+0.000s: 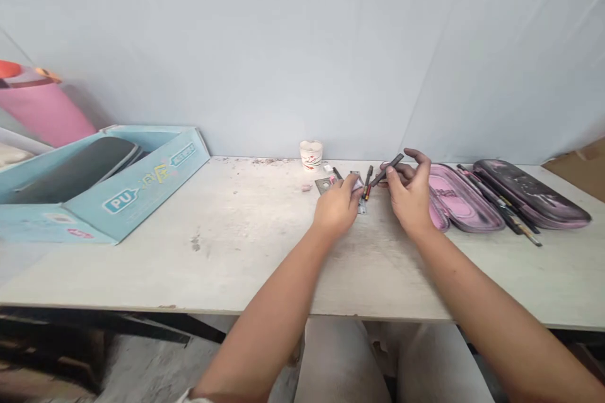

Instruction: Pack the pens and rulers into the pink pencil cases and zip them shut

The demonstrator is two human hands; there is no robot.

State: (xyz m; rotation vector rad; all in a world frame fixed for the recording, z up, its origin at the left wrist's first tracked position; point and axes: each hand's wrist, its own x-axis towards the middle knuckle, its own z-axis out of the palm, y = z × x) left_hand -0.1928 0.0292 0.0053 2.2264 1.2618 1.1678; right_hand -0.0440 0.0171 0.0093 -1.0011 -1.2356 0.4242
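Note:
My right hand (410,192) pinches a dark pen (388,169) between thumb and fingers, holding it tilted just above the table. My left hand (338,203) rests on the table (236,245) with its fingers closed on a small pale object at its fingertips that I cannot make out. Between the hands lie a few loose pens (367,181) and a small metal piece (324,186). An open pink pencil case (460,198) lies right of my right hand, with several pens along its middle.
A small white paper cup (311,155) stands at the back by the wall. A light blue cardboard box (101,179) holding a dark flat item sits at the left, with a pink roll (45,107) behind it. A small eraser-like piece (306,187) lies near the cup.

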